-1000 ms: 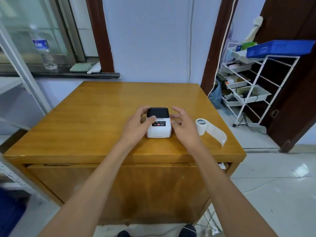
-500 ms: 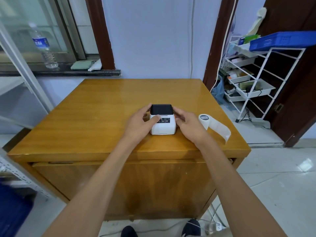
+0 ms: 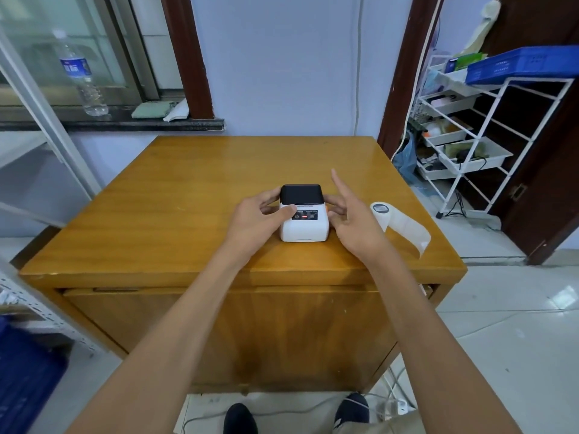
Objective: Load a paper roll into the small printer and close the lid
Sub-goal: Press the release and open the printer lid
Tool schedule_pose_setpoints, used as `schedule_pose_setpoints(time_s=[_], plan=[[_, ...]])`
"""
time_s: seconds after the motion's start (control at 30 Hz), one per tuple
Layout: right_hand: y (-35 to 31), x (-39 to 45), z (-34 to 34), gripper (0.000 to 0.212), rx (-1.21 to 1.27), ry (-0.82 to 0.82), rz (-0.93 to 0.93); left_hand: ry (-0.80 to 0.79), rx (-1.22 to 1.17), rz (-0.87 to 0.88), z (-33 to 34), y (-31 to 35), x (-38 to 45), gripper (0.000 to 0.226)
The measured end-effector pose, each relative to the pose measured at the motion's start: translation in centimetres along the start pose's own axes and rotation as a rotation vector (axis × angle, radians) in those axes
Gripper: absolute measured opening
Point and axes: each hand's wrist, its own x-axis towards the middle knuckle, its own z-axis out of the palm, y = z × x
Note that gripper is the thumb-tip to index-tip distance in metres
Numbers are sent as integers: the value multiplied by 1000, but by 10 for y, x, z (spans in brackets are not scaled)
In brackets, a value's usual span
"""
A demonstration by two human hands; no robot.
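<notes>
looks like a plain back-office or storeroom corner: pale blue painted walls, dark wooden door frames, glossy white floor tiles (image 3: 513, 324). a varnished wooden desk (image 3: 194, 195) fills the middle. off its right edge stands a white wire rack (image 3: 488, 126) of trays stuffed with odds and ends, a blue plastic crate (image 3: 526, 62) on top. beyond the far left corner, a dark window ledge (image 3: 109, 124) carries a water bottle (image 3: 82, 78) and folded cloths.

right hand (image 3: 354, 220): index finger lifted off printer (image 3: 303, 214) | other fingers now at its side
</notes>
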Motion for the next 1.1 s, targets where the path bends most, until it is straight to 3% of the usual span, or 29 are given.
schedule_pose_setpoints(time_s=[0.3,0.6,1.1], plan=[[-1,-5,4,78,-49,41,-42,17,-4,6,1,5,-4,55],[-5,-10,-3,47,213,52,25,60,86,15,3,5,-6,48],[-3,-8,-1,46,174,51,29,39,101,17,2,3,-5,51]])
